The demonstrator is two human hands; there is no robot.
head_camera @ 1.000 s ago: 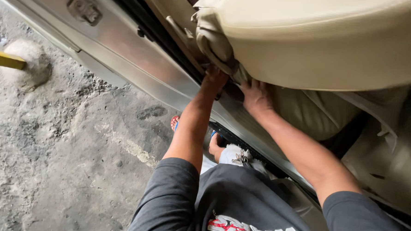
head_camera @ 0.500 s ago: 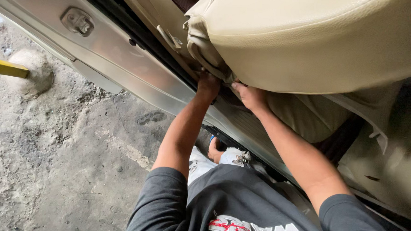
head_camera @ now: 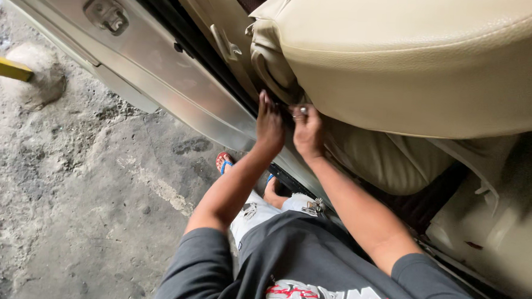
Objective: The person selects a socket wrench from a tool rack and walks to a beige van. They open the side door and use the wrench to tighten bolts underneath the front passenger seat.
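Head view: my left hand (head_camera: 269, 124) lay flat and my right hand (head_camera: 307, 128) curled, its grip hidden, under the beige car seat (head_camera: 413, 60), probing its side trim (head_camera: 269, 72).

The car seat (head_camera: 413, 60) is cream-beige with a fine leather grain, and the seat base trim (head_camera: 385, 160) below it is the same pale beige. The door sill (head_camera: 162, 55) is dull silver-grey. The concrete floor (head_camera: 67, 188) is mottled grey with paler patches. The pole (head_camera: 3, 66) is yellow. The shirt (head_camera: 309, 265) is dark grey with red and white print. The sandal (head_camera: 223, 161) is red and blue.
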